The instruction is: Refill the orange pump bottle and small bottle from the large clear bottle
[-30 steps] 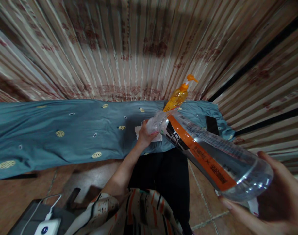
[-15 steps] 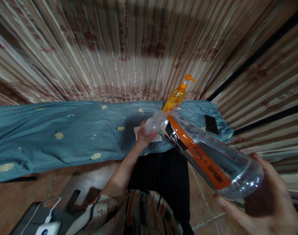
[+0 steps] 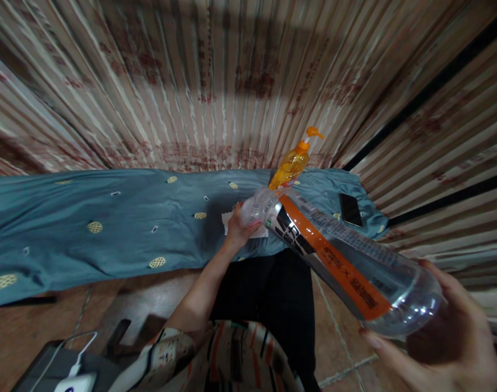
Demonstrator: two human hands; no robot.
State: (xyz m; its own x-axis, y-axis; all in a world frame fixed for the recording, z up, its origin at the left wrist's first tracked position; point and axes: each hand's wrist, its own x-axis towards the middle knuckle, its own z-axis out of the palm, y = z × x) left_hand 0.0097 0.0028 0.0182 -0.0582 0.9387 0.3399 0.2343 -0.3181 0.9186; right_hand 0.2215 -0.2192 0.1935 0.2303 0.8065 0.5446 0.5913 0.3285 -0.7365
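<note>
A large clear plastic bottle (image 3: 334,256) with an orange, black and silver label lies tilted across the view, its base toward me at the lower right. My left hand (image 3: 238,226) is closed round its neck end. Around the base curve the fingers and thumb of my right hand (image 3: 448,332), gripping it from below and the side. Beneath my left hand a white paper or cloth (image 3: 259,232) with a jagged edge rests on the cover. Just behind the bottle's neck stands a pump bottle (image 3: 290,166) of yellow-orange liquid with an orange pump head.
A blue-green cloth with pineapple prints (image 3: 126,218) covers the long narrow surface before me. At its right end lies a black phone (image 3: 350,209). A pleated curtain (image 3: 216,81) hangs behind. A white device with a cable (image 3: 76,383) sits at lower left.
The large bottle stays held in both hands, with its base shifted slightly to the right and down. The background has slid slightly left in the view.
</note>
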